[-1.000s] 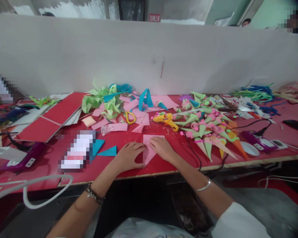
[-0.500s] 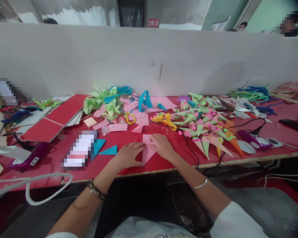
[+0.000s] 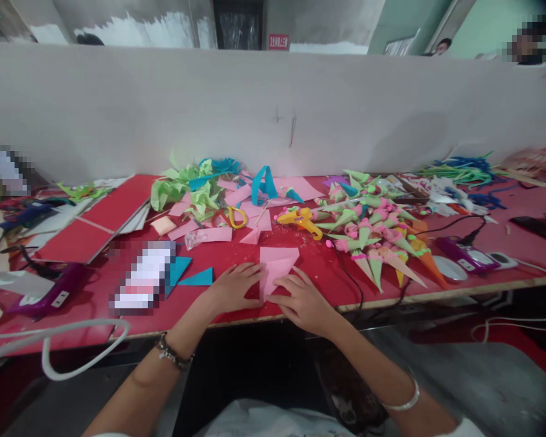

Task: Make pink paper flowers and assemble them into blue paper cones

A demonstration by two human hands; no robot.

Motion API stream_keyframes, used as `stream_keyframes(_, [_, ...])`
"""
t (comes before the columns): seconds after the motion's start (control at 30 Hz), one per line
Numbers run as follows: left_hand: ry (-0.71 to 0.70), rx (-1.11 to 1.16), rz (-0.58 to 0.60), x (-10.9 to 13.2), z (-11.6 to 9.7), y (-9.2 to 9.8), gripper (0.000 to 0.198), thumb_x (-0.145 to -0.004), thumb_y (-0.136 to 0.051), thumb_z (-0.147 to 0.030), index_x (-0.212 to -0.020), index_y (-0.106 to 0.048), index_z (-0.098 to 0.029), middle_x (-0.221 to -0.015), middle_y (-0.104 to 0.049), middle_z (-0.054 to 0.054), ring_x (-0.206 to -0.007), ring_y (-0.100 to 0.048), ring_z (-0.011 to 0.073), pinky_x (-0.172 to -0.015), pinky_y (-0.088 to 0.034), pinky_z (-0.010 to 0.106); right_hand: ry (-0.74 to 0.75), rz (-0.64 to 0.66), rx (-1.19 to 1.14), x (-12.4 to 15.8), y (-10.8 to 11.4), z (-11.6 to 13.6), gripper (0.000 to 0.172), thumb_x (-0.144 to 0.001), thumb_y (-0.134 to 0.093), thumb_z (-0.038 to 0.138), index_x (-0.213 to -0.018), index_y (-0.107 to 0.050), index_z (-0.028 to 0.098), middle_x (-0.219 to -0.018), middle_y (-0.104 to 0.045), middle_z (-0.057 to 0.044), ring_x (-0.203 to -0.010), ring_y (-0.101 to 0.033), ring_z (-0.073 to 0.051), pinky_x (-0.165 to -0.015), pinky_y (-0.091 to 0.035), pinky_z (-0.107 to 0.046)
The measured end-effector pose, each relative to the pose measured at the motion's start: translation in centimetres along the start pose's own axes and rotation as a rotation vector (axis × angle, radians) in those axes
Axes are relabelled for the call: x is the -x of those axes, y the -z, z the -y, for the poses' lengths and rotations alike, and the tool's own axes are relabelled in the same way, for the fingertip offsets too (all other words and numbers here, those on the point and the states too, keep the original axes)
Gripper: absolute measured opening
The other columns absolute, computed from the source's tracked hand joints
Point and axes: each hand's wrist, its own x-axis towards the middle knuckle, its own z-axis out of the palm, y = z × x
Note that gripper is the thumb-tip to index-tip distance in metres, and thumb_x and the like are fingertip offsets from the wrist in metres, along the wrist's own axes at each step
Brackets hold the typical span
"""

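Observation:
A pink sheet of paper [image 3: 276, 262] with a slanting fold lies on the red table near the front edge. My left hand [image 3: 236, 287] holds its left edge, fingers at the side and thumb lower down. My right hand [image 3: 307, 300] grips the lower right edge between thumb and fingers. Left of them lie blue paper triangles [image 3: 197, 277] and a phone [image 3: 144, 276] with a blurred screen. Beyond the sheet are a small pink paper cone [image 3: 251, 235], a yellow hot glue gun [image 3: 301, 221] and yellow-handled scissors [image 3: 237, 217].
Many paper cones [image 3: 375, 227] are heaped at the right, beside a purple power strip [image 3: 466, 255]. Crumpled green paper [image 3: 166, 193] and a red board [image 3: 100, 221] lie at the back left. A grey partition [image 3: 186, 109] stands behind. A white cable loop [image 3: 86, 325] overhangs the front left.
My right hand has moved down from the sheet's upper part to its lower right edge. More of the sheet's top shows, with a slanting fold. My left hand stays at the left edge.

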Motion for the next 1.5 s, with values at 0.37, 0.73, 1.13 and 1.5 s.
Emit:
stream_keyframes(0.37, [0.006, -0.009, 0.009, -0.1, 0.1, 0.0, 0.071, -0.073, -0.041, -0.058, -0.133, -0.02, -0.025, -0.14, -0.022, 0.003, -0.127, -0.021, 0.0236, -0.101, -0.019, 0.041, -0.305, -0.02, 0.081, 0.7, 1.6, -4.9, 0.036, -0.068, -0.048, 0.018, -0.101, -0.062, 0.026, -0.114, -0.05, -0.006, -0.106, -0.041, -0.022, -0.097, -0.023, -0.043])
stream_keyframes(0.73, [-0.004, 0.031, 0.047, 0.0, 0.1, 0.8, 0.071, -0.071, -0.048, -0.053, -0.132, -0.023, -0.025, -0.141, -0.022, 0.004, -0.128, -0.018, 0.0241, -0.102, -0.018, 0.042, -0.344, -0.092, 0.181, 0.0, 1.0, -5.3, 0.035, -0.077, -0.04, 0.016, -0.107, -0.057, 0.016, -0.114, -0.055, -0.01, -0.107, -0.047, -0.021, -0.098, -0.026, -0.041])
stream_keyframes(1.13, [-0.05, 0.016, -0.164, 1.3, -5.1, -0.9, 0.068, -0.072, -0.053, -0.041, -0.13, -0.024, -0.021, -0.136, -0.03, 0.008, -0.125, -0.025, 0.0233, -0.1, -0.024, 0.039, -0.394, -0.047, 0.151, 0.4, -0.2, 0.5, 0.038, -0.081, -0.044, 0.032, -0.116, -0.047, 0.017, -0.113, -0.052, -0.013, -0.107, -0.042, -0.025, -0.092, -0.024, -0.047])
stream_keyframes(1.5, [-0.016, -0.089, -0.252, 1.6, -3.8, -2.6, 0.072, -0.066, -0.058, -0.048, -0.126, -0.03, -0.021, -0.131, -0.036, 0.009, -0.121, -0.03, 0.0248, -0.102, -0.02, 0.041, -0.246, 0.116, -0.005, 2.5, 1.0, -0.6, 0.061, -0.07, -0.055, 0.043, -0.125, -0.037, 0.024, -0.131, -0.036, -0.009, -0.121, -0.027, -0.025, -0.097, -0.013, -0.047])
